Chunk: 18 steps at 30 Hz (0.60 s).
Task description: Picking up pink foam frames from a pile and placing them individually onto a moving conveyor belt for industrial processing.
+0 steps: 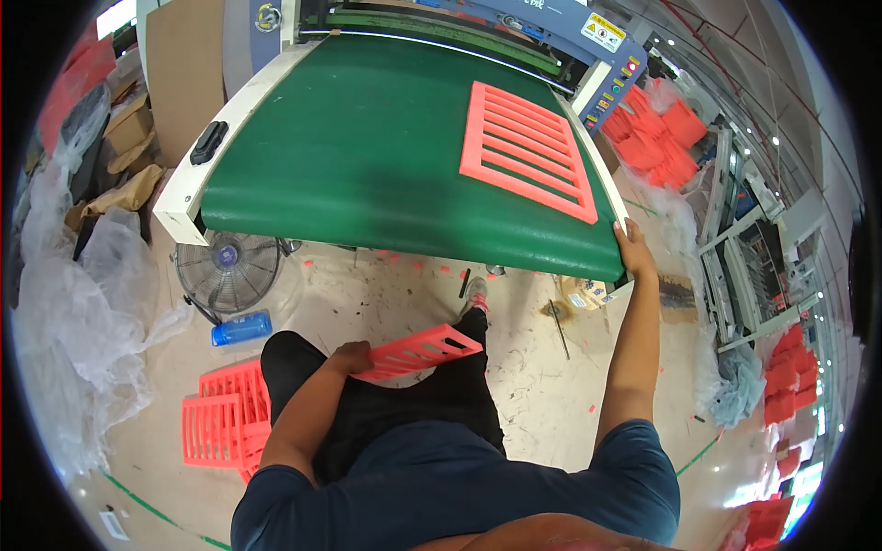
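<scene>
My left hand [351, 357] is closed on one end of a slotted coral-red foam frame [418, 353], held tilted over my lap. A second slotted foam frame [530, 147] lies flat on the right part of the green conveyor belt [367, 138]. At the belt's near right corner, my right hand [636, 250] grips the end of the white side rail [602, 174], fingers curled around its edge. The frame on the belt is a little up and left of that hand, apart from it.
More slotted foam frames [220, 422] are piled on the floor at left. A floor fan [227, 268] and a blue bottle [242, 328] stand and lie under the belt's left side. Clear plastic wrap [87, 340] heaps at far left. Control buttons [617, 89] sit on the machine's right post.
</scene>
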Motion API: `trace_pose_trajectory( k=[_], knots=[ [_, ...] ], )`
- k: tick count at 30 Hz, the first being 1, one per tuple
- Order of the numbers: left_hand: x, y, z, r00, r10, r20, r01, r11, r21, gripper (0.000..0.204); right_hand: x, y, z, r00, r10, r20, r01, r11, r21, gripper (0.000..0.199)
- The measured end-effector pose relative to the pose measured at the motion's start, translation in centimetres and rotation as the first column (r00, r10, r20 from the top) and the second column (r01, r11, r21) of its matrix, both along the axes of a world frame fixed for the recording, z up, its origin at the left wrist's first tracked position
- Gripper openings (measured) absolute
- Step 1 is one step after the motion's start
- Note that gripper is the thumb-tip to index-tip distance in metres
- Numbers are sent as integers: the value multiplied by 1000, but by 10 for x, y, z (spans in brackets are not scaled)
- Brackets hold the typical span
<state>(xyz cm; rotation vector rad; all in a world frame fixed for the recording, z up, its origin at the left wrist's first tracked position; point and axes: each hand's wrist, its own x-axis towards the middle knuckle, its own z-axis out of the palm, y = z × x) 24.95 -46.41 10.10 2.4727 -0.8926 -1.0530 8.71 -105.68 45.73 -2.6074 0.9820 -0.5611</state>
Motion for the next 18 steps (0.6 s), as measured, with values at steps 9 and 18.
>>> trace_pose_trajectory(
  k=[9,18],
  knots=[
    [1,3,-2,1000,-21,15,21,1000,10,53,-2,2,-2,999,31,37,-32,999,28,77],
    [1,1,2,1000,-4,13,4,999,37,52,0,10,4,1000,-12,-3,13,999,39,73]
  ],
)
